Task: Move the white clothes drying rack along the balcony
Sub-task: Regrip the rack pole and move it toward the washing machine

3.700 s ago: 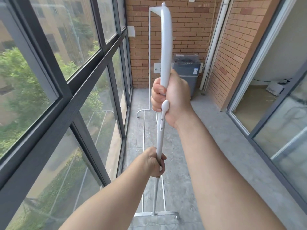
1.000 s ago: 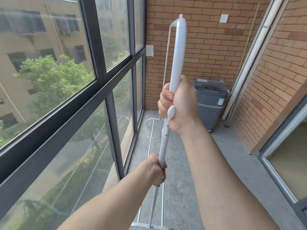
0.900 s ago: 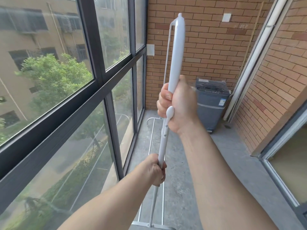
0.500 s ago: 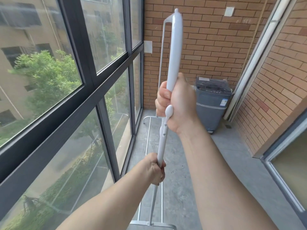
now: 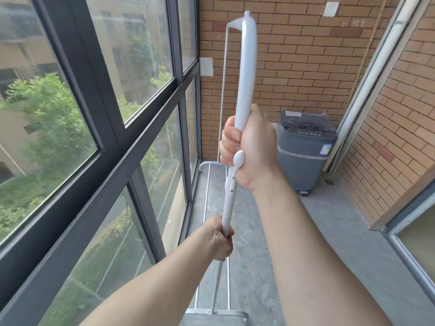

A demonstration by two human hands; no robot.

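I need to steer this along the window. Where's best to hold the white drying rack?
Hold the near upright of the drying rack, approaching from its end: right hand high on the thick section, left hand lower on the thin pole. Its tall, narrow frame needs spaced grips.

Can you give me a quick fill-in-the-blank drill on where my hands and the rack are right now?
1. Both hands grip the white clothes drying rack; the higher one is the ____ hand.
2. The left hand holds the thin ____ below the wide handle.
3. The grey washing machine stands against the ____ wall.
4. The windows lie on the person's ____ side.

Missing words: right; pole; brick; left
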